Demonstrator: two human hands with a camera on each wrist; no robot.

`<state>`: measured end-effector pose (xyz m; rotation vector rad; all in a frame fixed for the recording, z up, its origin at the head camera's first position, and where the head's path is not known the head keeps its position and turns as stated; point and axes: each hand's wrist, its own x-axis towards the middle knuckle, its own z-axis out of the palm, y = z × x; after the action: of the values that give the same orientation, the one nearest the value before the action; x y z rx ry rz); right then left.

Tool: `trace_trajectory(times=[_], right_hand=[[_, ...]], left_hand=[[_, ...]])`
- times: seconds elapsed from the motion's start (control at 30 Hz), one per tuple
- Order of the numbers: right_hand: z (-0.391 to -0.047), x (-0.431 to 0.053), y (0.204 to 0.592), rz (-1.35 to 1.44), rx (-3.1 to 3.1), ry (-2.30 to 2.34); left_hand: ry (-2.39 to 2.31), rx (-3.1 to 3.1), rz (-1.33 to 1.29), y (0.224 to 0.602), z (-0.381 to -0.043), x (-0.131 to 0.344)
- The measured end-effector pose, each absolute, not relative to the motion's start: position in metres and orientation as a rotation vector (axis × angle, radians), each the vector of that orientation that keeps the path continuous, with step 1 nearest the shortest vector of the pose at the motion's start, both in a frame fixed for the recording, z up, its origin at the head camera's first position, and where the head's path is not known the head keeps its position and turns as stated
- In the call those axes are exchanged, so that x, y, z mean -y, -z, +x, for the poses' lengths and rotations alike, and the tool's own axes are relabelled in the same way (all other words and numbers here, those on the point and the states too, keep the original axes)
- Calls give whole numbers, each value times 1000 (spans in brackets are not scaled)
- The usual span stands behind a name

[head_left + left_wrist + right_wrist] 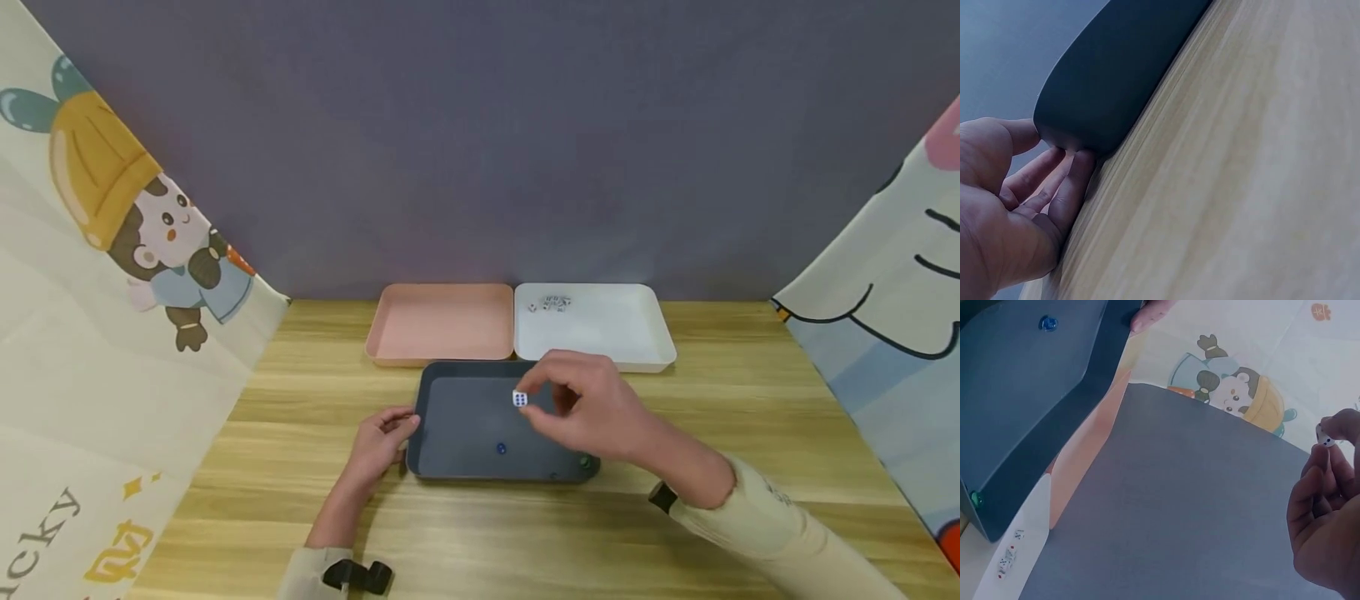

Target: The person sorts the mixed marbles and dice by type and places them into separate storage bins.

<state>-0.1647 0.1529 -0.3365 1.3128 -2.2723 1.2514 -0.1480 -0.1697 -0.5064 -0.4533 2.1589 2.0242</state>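
Observation:
My right hand [600, 404] pinches a white die [520, 399] between thumb and forefinger, above the dark grey tray [465, 417]. Blue pips show on the die. In the right wrist view the same die [1324, 435] sits at the fingertips. My left hand [378, 446] holds the dark tray's left edge; in the left wrist view its thumb is at the rim and its fingers [1075, 181] touch the outer wall low down. Inside the dark tray lie a small blue piece [501, 448] and a green piece [585, 461] near the right front corner.
Behind the dark tray stand a pink tray [442, 325] on the left and a white tray [615, 329] on the right, side by side. Several white dice [555, 303] lie in the white tray's back left part. A grey backdrop [480, 150] rises behind the wooden table [300, 400].

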Motion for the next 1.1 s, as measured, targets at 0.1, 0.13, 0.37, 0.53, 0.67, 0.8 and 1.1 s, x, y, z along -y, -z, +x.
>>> trace_trajectory(times=[0.1,0.13,0.37,0.53,0.67,0.8,1.1], right_hand=[[-177,-155,336,1296,2271,-1232],[-183,-157,337,1281,2273,-1215],[-241,-172,356,1060,2406,-1064],[-279,-176,366,971,2534,-951],[-307,-178,370,899,2640,-931],[-335,-182,375,814,2779,-898],[-387,-180,392,692,2929,-889]], left_hand=[[-2029,-2177,-466,505,-151,170],[-2032,-2182,-469,505,-151,169],[-2062,-2136,-453,505,-152,167],[-2038,-2145,-484,505,-147,169],[-2052,-2120,-489,505,-146,171],[-2076,-2099,-473,506,-147,167],[-2064,-2118,-488,500,-145,166]])
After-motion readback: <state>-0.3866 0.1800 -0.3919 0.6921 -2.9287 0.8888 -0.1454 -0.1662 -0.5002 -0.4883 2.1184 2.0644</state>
